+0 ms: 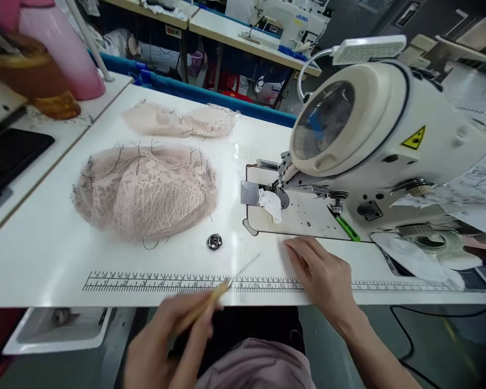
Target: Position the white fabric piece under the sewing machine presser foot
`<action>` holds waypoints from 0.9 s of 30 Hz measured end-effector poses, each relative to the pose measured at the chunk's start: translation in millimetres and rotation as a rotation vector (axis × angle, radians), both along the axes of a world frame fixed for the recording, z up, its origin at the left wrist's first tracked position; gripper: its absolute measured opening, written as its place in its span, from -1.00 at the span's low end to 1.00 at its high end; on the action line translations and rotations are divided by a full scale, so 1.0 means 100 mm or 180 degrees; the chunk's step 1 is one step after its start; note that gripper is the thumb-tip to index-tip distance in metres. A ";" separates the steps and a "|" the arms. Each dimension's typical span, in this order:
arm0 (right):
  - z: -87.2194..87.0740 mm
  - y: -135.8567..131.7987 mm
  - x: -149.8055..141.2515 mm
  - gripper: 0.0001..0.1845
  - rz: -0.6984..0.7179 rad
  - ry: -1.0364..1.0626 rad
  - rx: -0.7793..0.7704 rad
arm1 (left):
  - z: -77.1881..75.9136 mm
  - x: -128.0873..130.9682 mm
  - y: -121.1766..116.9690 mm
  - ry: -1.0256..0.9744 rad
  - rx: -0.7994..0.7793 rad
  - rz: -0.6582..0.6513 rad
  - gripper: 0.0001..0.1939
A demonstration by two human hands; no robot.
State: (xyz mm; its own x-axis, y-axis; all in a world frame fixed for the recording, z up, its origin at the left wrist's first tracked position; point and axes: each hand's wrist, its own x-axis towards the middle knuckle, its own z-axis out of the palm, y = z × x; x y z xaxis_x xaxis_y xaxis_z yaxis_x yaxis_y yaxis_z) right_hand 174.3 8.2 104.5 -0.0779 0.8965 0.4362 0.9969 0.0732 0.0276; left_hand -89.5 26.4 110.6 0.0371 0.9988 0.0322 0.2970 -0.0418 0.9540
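Observation:
My left hand (pixel 166 340) is closed round the wooden handle of an awl (pixel 213 297), whose thin metal shaft points up and right above the printed ruler. On the tabletop in front of the sewing machine (pixel 372 119), my right hand (pixel 322 270) rests with its fingers bent together; whatever they may pinch is hidden. Between the two hands and further back lies a small round metal bobbin case (pixel 214 241). A scrap of white cloth (pixel 271 204) sits by the machine's needle plate. To the left is a pile of pale pink lace pieces (pixel 146 189) with dark thread ends.
More pale pink fabric (pixel 182 120) lies behind the pile. Green-handled tweezers (pixel 346 226) rest on the machine bed. A ruler scale (pixel 166 282) runs along the front edge. At left are a phone (pixel 16 159), an amber container (pixel 44 75) and a pink bottle (pixel 60 48). An open drawer (pixel 56 343) hangs below.

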 end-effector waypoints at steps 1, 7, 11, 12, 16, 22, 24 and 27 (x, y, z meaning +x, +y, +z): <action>-0.03 -0.09 0.04 -0.85 0.0022 0.0095 0.0041 | 0.06 0.16 0.18 0.0153 0.0181 -0.0330 -0.89; -0.18 -0.44 0.25 -0.88 0.0031 0.0717 0.0345 | 0.13 0.87 1.01 0.1018 0.0596 -0.0937 -0.93; -0.24 -0.49 0.33 -0.90 0.0075 0.1106 0.0495 | 0.12 0.97 1.15 0.1312 0.0352 -0.1170 -0.91; -0.25 -0.50 0.34 -0.91 0.0088 0.1176 0.0514 | 0.12 0.97 1.18 0.1279 0.0272 -0.1239 -0.90; -0.29 -0.51 0.34 -0.92 0.0078 0.1353 0.0517 | 0.16 0.98 1.34 0.1026 -0.0049 -0.1452 -0.86; -0.31 -0.49 0.34 -0.94 0.0092 0.1227 0.0629 | 0.25 1.06 1.58 0.0863 -0.0390 -0.1817 -0.86; -0.31 -0.47 0.35 -0.94 0.0070 0.1160 0.0652 | 0.30 1.08 1.62 0.0922 -0.0469 -0.1867 -0.86; -0.30 -0.46 0.35 -0.93 0.0034 0.1165 0.0653 | 0.35 1.10 1.66 0.1324 -0.0600 -0.1988 -0.86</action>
